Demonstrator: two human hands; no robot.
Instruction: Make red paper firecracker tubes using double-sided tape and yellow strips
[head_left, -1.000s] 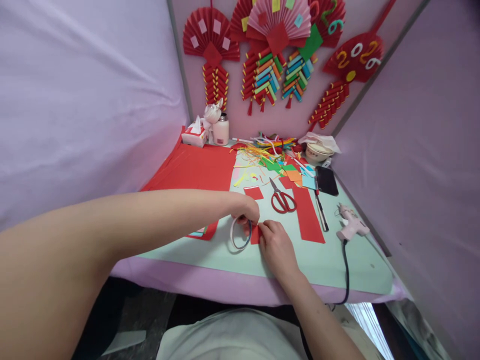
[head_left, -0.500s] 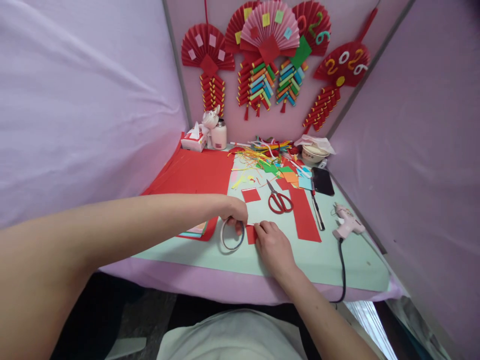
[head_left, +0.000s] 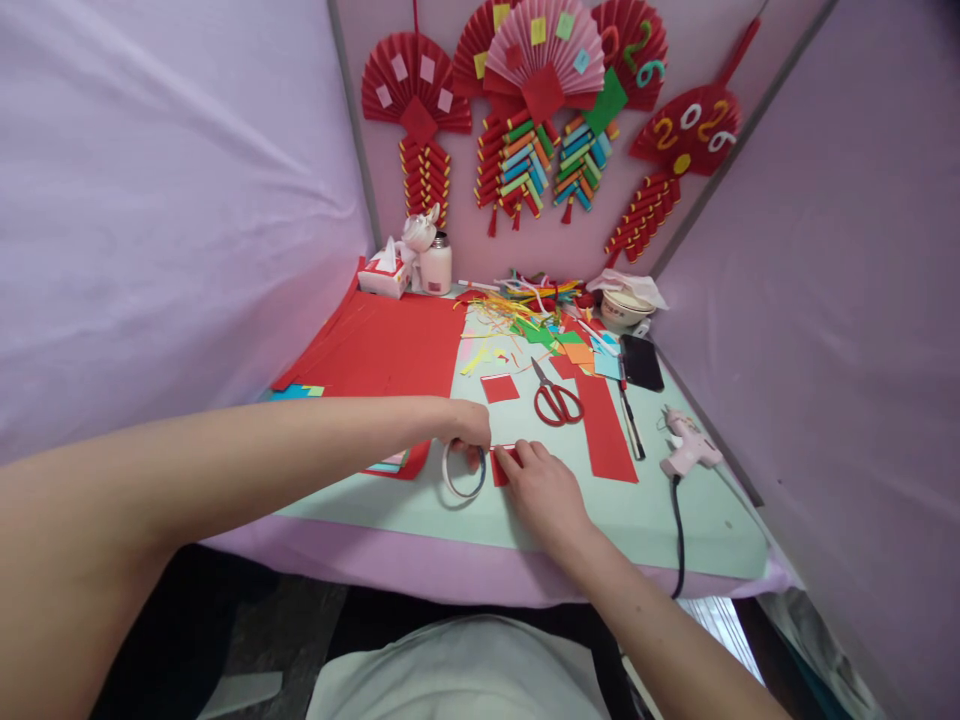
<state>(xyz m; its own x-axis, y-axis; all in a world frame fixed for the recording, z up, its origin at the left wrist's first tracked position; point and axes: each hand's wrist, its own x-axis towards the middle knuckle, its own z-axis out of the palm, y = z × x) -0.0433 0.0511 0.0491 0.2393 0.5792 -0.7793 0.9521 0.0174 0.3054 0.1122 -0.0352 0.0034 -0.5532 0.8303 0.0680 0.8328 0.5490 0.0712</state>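
Observation:
My left hand (head_left: 471, 428) is closed on a narrow roll of tape (head_left: 445, 476), which stands on edge below the fingers. A small piece of red paper (head_left: 501, 472) lies flat beside the roll, with a thin white strip along its upper edge. My right hand (head_left: 546, 492) rests on that paper, fingers stretched out and fingertips pressing it to the table; part of the paper is hidden under them. Just beyond, another red paper piece (head_left: 500, 388) with a white edge lies near red-handled scissors (head_left: 556, 400).
Large red sheets (head_left: 390, 345) cover the left. A long red strip (head_left: 609, 430), a craft knife (head_left: 631, 420), a black phone-like slab (head_left: 641, 362) and a glue gun (head_left: 688, 445) lie right. Coloured scraps (head_left: 540, 335), a tissue box (head_left: 384, 278), a bottle (head_left: 436, 268) and a bowl (head_left: 624, 308) are behind.
The view has shifted slightly. My right thumb has come nearer the upper edge of the red paper; my left hand still holds the tape roll in nearly the same place.

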